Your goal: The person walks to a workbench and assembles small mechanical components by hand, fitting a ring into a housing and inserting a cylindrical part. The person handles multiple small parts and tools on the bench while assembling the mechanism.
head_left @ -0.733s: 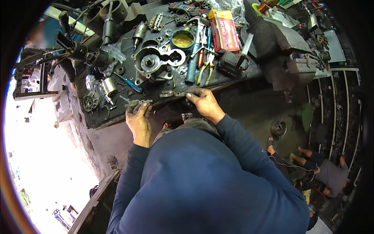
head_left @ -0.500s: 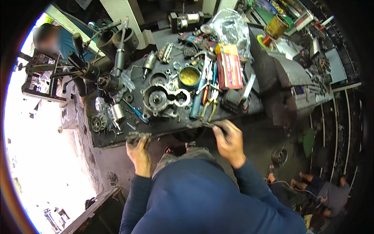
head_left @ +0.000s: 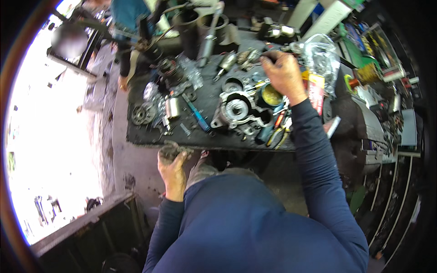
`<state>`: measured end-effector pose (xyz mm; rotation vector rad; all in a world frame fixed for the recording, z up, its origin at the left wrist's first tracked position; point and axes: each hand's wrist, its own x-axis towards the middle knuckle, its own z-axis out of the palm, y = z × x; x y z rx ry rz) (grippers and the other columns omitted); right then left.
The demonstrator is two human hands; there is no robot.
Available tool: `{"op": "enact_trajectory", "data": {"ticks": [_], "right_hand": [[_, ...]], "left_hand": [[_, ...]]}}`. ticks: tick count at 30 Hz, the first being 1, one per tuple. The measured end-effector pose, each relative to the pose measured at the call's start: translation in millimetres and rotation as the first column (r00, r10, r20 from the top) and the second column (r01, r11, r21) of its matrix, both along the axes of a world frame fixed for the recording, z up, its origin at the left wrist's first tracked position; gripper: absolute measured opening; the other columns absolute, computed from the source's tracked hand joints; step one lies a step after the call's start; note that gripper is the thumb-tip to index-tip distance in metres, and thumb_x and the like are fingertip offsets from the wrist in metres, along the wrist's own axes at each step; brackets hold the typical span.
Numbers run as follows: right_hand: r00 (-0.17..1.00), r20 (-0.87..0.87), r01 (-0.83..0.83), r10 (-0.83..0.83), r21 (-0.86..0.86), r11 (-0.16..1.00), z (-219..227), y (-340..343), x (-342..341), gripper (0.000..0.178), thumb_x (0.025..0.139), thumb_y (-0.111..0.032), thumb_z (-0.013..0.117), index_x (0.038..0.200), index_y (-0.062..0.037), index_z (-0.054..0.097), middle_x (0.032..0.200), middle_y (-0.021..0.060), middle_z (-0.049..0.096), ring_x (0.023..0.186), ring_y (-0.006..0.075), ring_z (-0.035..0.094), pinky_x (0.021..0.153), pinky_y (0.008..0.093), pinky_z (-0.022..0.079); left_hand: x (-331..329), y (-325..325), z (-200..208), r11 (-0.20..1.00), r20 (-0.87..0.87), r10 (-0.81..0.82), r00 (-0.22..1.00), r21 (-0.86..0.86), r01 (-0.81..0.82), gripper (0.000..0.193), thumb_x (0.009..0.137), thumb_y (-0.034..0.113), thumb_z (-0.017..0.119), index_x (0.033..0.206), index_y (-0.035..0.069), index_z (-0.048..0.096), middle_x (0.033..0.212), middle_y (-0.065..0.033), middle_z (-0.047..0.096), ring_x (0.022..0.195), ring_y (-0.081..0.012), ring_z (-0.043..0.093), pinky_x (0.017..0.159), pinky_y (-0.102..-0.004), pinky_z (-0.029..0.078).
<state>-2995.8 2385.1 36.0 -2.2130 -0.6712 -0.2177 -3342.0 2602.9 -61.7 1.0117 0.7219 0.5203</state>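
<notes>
My left hand (head_left: 172,175) is closed around a small greasy metal part (head_left: 170,152) just off the bench's front edge. My right hand (head_left: 283,75) stretches over the back of the workbench, beside some small metal parts (head_left: 249,58). Its fingers are curled together, and what lies in them, if anything, is hidden. Below that arm sits a tub of yellow grease (head_left: 272,96). A cast metal housing (head_left: 221,117) with a round bore lies left of the tub. Yellow-handled pliers (head_left: 274,137) rest near the front edge, and a blue tool (head_left: 196,113) lies farther left.
A red and yellow box (head_left: 316,91) and clear plastic wrap (head_left: 322,54) are at the bench's right. Tall metal cylinders (head_left: 186,34) stand at the back. Another person (head_left: 125,20) is at the far left. A dark bulky machine (head_left: 350,120) flanks the bench on the right.
My right hand has gone from the front edge, where it held a thin dark piece, to the back of the bench. My left hand still holds its part. The view has shifted.
</notes>
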Motion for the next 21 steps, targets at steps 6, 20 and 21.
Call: {"op": "enact_trajectory", "data": {"ticks": [6,20,21], "right_hand": [[0.898,-0.440,0.023,0.015,0.079,0.997,-14,29,22,0.023,0.096,-0.017,0.073,0.108,0.0014,0.081,0.086,0.0021,0.075,0.073,0.0080,0.062,0.067,0.0260,0.049],[0.840,-0.478,0.399,-0.258,0.219,0.891,-8,-69,19,0.019,0.101,-0.012,0.070,0.115,0.0012,0.075,0.098,0.0070,0.077,0.079,0.0134,0.071,0.070,0.0280,0.057],[0.849,-0.441,0.416,-0.290,0.222,0.882,-4,-78,15,0.020,0.102,-0.012,0.069,0.115,0.0016,0.075,0.099,0.0076,0.077,0.080,0.0139,0.071,0.072,0.0276,0.056]], "left_hand": [[-9,50,-5,0.996,-0.010,0.081,0.997,-0.037,-0.081,0.039,0.093,-0.012,0.069,0.126,0.006,0.060,0.113,-0.0078,0.068,0.092,-0.0222,0.073,0.082,-0.0382,0.065],[-19,114,-34,0.990,-0.056,-0.026,0.998,-0.138,0.018,0.045,0.092,-0.013,0.070,0.130,0.006,0.059,0.104,-0.0094,0.073,0.086,-0.0223,0.076,0.076,-0.0351,0.064],[-19,114,-35,0.982,-0.060,-0.044,0.997,-0.184,0.032,0.043,0.092,-0.013,0.069,0.130,0.005,0.060,0.102,-0.0098,0.073,0.086,-0.0223,0.076,0.077,-0.0357,0.064]]}}
